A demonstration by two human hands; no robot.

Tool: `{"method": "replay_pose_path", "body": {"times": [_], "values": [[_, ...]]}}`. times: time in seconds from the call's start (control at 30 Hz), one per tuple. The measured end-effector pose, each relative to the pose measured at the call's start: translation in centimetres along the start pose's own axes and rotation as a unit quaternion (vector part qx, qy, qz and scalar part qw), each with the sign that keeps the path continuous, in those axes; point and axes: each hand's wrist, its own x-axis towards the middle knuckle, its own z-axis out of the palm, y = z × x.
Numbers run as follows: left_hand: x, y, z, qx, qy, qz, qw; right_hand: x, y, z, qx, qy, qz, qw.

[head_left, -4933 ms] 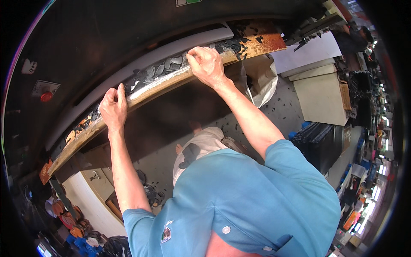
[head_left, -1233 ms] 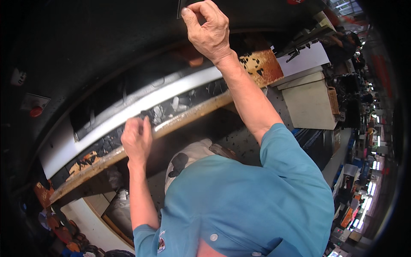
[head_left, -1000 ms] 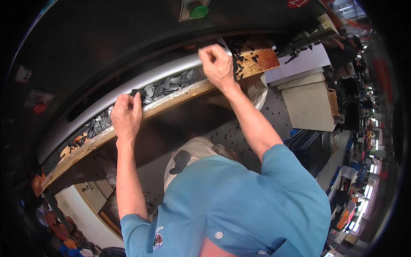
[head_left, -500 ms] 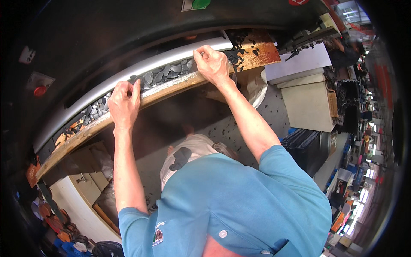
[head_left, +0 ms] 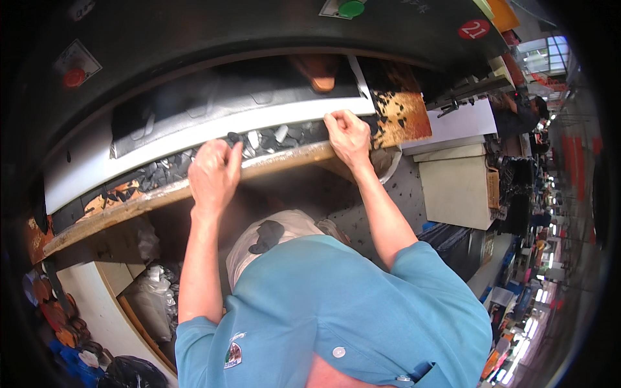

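Observation:
A row of small dark cut pieces (head_left: 284, 134) lies on a long wooden bench edge (head_left: 142, 204), under a white strip (head_left: 162, 150) of a big dark machine. My left hand (head_left: 213, 174) rests on the row near its middle, fingers bent down over the pieces; what is under them is hidden. My right hand (head_left: 348, 137) is curled tight on pieces at the row's right end, beside an orange-brown board (head_left: 404, 116) speckled with black scraps.
The machine's dark hood (head_left: 259, 32) arches above, with a red button (head_left: 73, 77) at left and a green one (head_left: 351, 8) at the top. Beige cabinets (head_left: 456, 191) stand at right. Plastic bags (head_left: 152, 297) and dark scraps fill the space under the bench at left.
My right hand came down from up at the machine's hood to the right end of the row. My left hand slid right along the bench edge and up onto the pieces.

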Motion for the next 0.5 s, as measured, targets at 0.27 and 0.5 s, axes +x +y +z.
{"method": "replay_pose_path", "body": {"times": [0.27,0.5], "values": [[1.2,0.6,-0.4,-0.058,-0.054,-0.015,0.997,5.0,-2.3,-1.3,0.094,0.053,0.057,0.993],[2.0,0.3,-0.8,-0.135,-0.118,-0.020,0.984,14.3,-4.6,2.0,-0.224,-0.173,-0.001,0.959]]}}
